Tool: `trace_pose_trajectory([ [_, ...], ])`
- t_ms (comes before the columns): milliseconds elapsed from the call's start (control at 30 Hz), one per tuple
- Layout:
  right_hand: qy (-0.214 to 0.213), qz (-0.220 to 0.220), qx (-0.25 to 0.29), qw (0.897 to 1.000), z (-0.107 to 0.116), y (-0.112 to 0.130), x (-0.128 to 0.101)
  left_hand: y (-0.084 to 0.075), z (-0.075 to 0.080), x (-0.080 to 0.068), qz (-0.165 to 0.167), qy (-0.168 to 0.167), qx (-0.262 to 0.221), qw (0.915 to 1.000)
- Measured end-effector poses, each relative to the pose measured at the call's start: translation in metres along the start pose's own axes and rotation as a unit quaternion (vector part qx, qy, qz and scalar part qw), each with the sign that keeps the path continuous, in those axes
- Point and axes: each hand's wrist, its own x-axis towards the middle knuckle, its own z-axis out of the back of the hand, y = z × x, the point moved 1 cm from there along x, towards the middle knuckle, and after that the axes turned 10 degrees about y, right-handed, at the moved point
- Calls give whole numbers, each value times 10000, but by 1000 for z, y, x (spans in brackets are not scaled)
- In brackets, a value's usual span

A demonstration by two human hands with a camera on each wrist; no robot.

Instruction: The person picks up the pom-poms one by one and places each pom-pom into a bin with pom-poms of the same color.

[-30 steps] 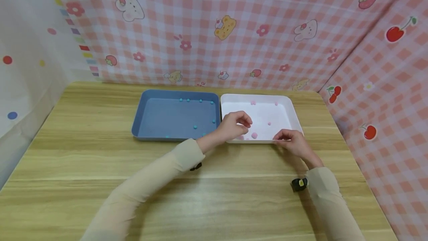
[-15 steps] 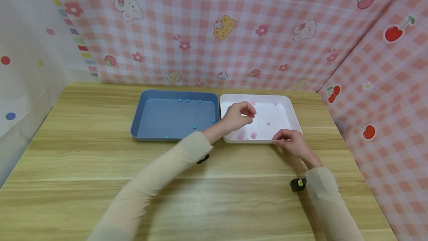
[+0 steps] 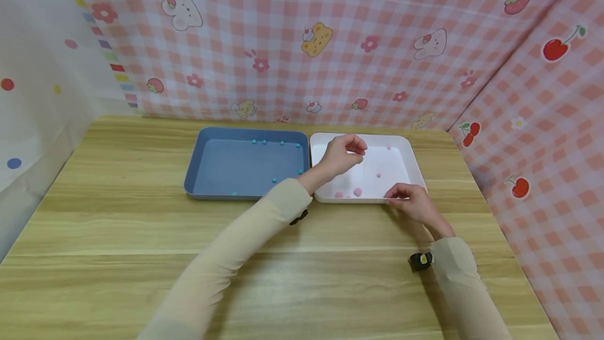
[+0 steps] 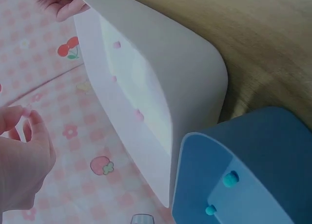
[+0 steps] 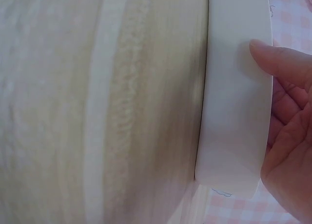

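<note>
Right hand [image 3: 409, 199] is nearest to the camera: fingers curled over the near rim of the white tray [image 3: 415, 164], thumb on the outer wall, as the right wrist view shows [image 5: 287, 112]. It grips the tray's near right corner against the wooden table [image 3: 118, 235].

Just left of those fingers, inside the tray by the near wall: one larger pink ball [image 3: 358, 191] and a paler one [image 3: 338, 194] beside it. A small pink bead [image 3: 379, 175] lies a bit farther in, between the two hands.

Left hand [image 3: 341, 153] hovers over the tray's middle-left, beyond the right hand. Fingertips [image 3: 360, 147] are brought together toward the thumb as if pinching. Can't tell whether anything is between them; too small in the head view, and the left wrist view [image 4: 22, 155] shows only curled fingers with nothing clearly in them.

Beyond the left fingertips: another pink bead [image 3: 389, 147] near the far wall. Left of that hand, touching the white tray, is the blue tray [image 3: 198, 159] with teal beads, most along its far wall [image 3: 282, 142] and a couple near the shared edge [image 3: 274, 179].

Risks, my read:
- If there is a bead in the pinch, it's tiny and round, so a slack grip drops it and it rolls.
- Trays are light; a sleeve dragging over the shared edge could shift them and scatter beads.
- Right hand pressing unevenly on the rim could tip that corner.
</note>
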Motion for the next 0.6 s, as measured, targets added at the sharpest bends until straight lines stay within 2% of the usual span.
trace_pose_trajectory([
  [400, 19, -42, -1, 10000, 0, 3, 2, -2, 1, 7, 106, -396, 131, 9991],
  [600, -32, 114, -15, 9999, 2, 2, 2, -2, -1, 5, 34, -305, 420, 9986],
])
